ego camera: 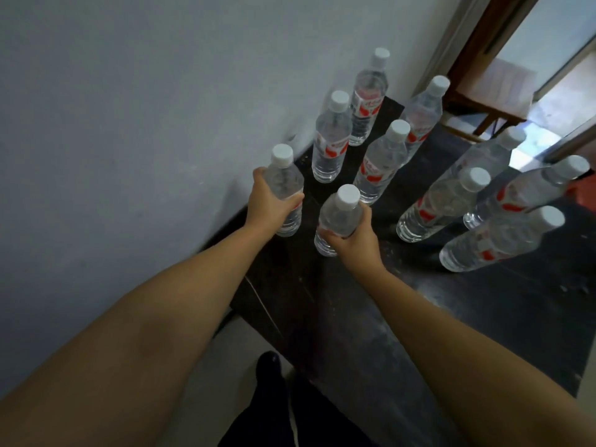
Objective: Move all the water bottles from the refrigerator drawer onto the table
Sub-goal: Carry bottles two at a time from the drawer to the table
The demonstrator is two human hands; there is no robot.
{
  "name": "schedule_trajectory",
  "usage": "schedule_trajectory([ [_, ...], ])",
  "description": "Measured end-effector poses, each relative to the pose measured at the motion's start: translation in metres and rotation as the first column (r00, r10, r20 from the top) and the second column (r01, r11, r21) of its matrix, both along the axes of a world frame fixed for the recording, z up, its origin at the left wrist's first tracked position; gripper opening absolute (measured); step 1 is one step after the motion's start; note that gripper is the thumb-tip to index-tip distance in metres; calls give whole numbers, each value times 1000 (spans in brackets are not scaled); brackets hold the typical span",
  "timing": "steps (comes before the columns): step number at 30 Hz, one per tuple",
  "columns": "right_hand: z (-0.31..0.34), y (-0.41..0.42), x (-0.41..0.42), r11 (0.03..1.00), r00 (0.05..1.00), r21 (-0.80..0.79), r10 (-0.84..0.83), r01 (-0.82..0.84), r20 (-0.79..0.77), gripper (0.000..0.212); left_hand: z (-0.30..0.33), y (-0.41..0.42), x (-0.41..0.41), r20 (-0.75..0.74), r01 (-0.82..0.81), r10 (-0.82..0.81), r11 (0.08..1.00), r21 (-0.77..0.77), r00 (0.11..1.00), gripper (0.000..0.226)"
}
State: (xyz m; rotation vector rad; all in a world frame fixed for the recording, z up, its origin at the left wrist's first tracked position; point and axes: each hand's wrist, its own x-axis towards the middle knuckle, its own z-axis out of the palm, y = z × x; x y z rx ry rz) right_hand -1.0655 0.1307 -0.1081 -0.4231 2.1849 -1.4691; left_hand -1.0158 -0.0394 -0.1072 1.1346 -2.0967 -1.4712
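Each hand grips one upright bottle over the dark bench — left hand and right hand — clear plastic, white caps, red labels; eight more bottles stand beyond.

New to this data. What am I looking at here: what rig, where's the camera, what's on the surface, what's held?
No robot: a person works with bare hands. The single picture comes from a wide-angle camera worn on the head, looking forward and down, so straight lines bend and bottles seem to lean. The left hand grips one water bottle; the right hand grips another. Both bottles are upright, at or just above the dark table. Eight more capped bottles stand behind and to the right, such as this one. No refrigerator is visible.
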Motion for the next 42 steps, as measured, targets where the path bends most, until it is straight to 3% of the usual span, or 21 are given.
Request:
schedule_trajectory([
  [6,-6,-3,-4,999,1000,40,4,-3,-24,77,-10,7,6,-75,29,-28,999,21,997,73],
  [18,-14,-5,1,999,999,40,-35,36,-17,81,-7,5,-1,-51,49,-48,999,11,998,77],
  [24,-11,-5,-1,994,998,106,-44,40,37,88,-2,0,8,87,89,-91,996,28,992,91],
  [27,-10,0,0,972,990,231,-66,36,121,87,2,-5,24,213,137,-140,990,32,967,91],
  [29,-8,4,3,907,983,419,-45,-35,180,82,5,-7,38,303,178,-169,984,-1,938,84],
  [32,-3,4,14,733,963,629,151,-261,224,63,6,-11,61,397,239,-209,971,-27,894,72],
  [38,12,-18,47,579,884,702,439,-414,160,38,9,-13,108,521,365,-306,931,-12,797,30],
  [42,13,-38,64,476,797,758,597,-445,92,36,11,-13,140,560,378,-323,926,19,763,21],
])
